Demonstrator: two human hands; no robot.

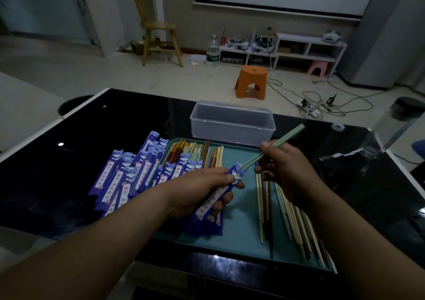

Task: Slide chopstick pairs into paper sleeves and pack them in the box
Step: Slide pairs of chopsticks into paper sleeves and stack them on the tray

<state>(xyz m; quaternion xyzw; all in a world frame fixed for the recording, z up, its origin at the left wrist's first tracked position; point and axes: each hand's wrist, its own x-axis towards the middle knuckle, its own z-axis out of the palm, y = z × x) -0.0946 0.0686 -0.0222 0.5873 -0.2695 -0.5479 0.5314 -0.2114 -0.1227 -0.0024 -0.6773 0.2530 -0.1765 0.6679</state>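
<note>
— What is going on?
— The left hand (202, 191) is gripping a blue paper sleeve (220, 195) over the teal tray (241, 210). The right hand (284, 168) is pinching the green chopstick pair (279, 144), tips at its mouth (the clear box (232, 127) is sitting just behind).

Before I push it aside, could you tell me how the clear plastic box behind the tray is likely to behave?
The clear plastic box looks thin-walled and nothing shows inside it, so it is probably light. On the glossy black table it would likely slide easily rather than tip, being low and wide. Its walls may flex if squeezed.
</note>
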